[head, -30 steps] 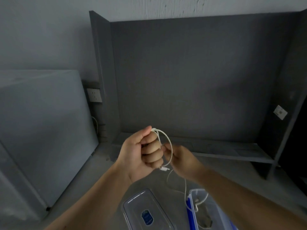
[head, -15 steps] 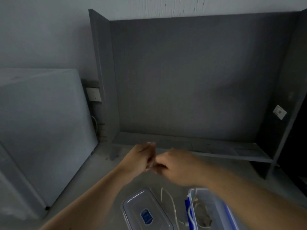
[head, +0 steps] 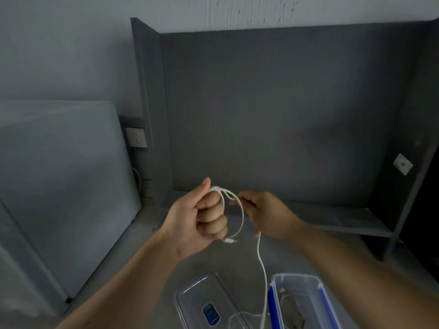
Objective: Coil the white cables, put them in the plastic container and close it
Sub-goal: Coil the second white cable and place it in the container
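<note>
- Head view looks down on both hands raised above the grey table [head: 133, 255], with the plastic container [head: 319, 295] as the landmark at the bottom edge
- Left hand [head: 197, 219] sits up and to the left of the container, fingers [head: 212, 223] curled into a fist around loops of the white cable [head: 240, 217]
- Coil passes over the top of that fist beside the thumb, arcs out past the knuckles and comes back under the little finger, where a small white plug pokes out
- Right hand [head: 266, 214] hovers directly above the container, thumb and fingertips pinched on the cable at the top right of the loop; its other fingers are bent
- From the right hand the loose cable hangs straight down and meets the table just left of the container, against its blue-edged near wall
- Inside the container lies another pale cable [head: 291, 312], blurred
- Clear lid [head: 204, 302] with a blue label lies flat just left of the container, off it, the loose cable end curling over its right corner
- Beyond the container stands a dark grey shelf unit [head: 273, 103]
</note>
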